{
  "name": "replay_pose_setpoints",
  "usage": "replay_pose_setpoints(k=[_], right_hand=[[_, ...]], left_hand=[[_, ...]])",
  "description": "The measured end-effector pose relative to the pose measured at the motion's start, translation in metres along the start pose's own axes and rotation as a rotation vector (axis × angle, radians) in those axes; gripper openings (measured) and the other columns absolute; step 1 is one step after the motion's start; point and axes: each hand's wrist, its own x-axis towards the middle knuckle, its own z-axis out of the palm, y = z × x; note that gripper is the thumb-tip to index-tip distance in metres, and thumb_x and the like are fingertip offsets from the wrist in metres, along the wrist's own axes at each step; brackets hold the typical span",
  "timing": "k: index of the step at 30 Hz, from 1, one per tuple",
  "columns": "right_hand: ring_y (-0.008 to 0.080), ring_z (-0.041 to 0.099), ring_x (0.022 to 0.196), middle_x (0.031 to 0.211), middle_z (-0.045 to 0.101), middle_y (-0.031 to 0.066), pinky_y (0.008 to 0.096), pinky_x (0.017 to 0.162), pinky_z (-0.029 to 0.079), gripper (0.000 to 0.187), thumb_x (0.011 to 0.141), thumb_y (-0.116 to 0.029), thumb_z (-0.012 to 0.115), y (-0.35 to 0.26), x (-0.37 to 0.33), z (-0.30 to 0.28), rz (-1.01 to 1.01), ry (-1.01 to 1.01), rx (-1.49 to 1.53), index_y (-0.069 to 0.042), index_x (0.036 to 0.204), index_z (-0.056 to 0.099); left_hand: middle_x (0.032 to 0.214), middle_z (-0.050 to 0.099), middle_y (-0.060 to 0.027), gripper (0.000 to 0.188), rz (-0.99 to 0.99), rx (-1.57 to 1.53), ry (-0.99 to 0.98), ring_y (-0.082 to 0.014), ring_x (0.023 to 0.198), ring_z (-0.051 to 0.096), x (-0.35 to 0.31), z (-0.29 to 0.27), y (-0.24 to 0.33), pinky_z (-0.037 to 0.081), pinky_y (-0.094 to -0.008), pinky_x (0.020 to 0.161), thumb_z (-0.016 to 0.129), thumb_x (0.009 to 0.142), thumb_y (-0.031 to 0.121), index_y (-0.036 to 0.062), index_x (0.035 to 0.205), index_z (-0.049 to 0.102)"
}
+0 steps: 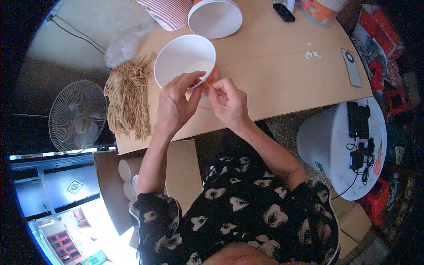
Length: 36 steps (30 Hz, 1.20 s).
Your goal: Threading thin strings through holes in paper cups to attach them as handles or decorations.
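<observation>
A paper bucket (170, 59), white inside and orange outside, stands tilted at the table's near side, its mouth toward me. My left hand (176, 99) is closed on its near rim, thumb and fingers on either side of the wall. Just right of that rim, my right hand (229, 101) pinches a thin orange-tan strand (209, 85) running to the bucket's edge. Its far end is hidden by my fingers. Left of the bucket lies a thick bundle of tan cords (128, 99), hanging over the table edge.
Behind stand a second bucket (215, 20) and a stack of buckets (167, 13). White scraps (312, 54) and a phone (351, 67) lie to the right. A fan (79, 117) is at left; a white drum (316, 137) bearing power strips (358, 119) stands at right.
</observation>
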Motion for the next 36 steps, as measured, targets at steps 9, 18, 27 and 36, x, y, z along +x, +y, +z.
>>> replay_pose_setpoints(k=[9, 18, 27, 36], right_hand=[[0.0166, 0.069, 0.078, 0.084, 0.068, 0.0087, 0.0302, 0.069, 0.056, 0.010, 0.091, -0.002, 0.064, -0.002, 0.004, -0.001, 0.051, -0.026, 0.001, 0.000, 0.096, 0.055], [0.0085, 0.067, 0.080, 0.084, 0.068, 0.0055, 0.0243, 0.072, 0.054, 0.005, 0.095, -0.001, 0.061, 0.002, 0.004, -0.003, 0.112, -0.068, 0.028, 0.002, 0.096, 0.057], [0.0110, 0.069, 0.084, 0.089, 0.071, 0.0090, 0.0244, 0.073, 0.055, 0.006, 0.096, -0.002, 0.060, -0.003, 0.008, -0.004, 0.135, -0.098, 0.053, 0.002, 0.097, 0.056], [0.0154, 0.071, 0.079, 0.083, 0.071, 0.0109, 0.0292, 0.069, 0.056, 0.010, 0.092, -0.004, 0.065, 0.003, 0.008, -0.001, 0.079, -0.047, 0.070, 0.000, 0.094, 0.057]], left_hand=[[0.092, 0.070, -0.0173, 0.029, -0.033, -0.091, -0.071, -0.0300, 0.081, 0.070, 0.003, -0.005, 0.002, 0.056, -0.0373, 0.072, 0.067, 0.085, 0.006, 0.0020, 0.113, 0.066], [0.085, 0.071, -0.0205, 0.018, -0.089, -0.136, -0.179, -0.0313, 0.078, 0.071, 0.021, -0.011, -0.015, 0.054, -0.0392, 0.070, 0.061, 0.092, 0.011, -0.0030, 0.101, 0.069], [0.079, 0.070, -0.0181, 0.016, -0.158, -0.188, -0.298, -0.0288, 0.070, 0.070, 0.027, -0.017, -0.016, 0.053, -0.0383, 0.066, 0.066, 0.088, 0.013, -0.0020, 0.092, 0.069], [0.080, 0.071, -0.0125, 0.018, -0.147, -0.319, -0.337, -0.0193, 0.071, 0.070, 0.027, -0.024, -0.021, 0.054, -0.0317, 0.067, 0.067, 0.086, 0.009, -0.0013, 0.101, 0.067]])
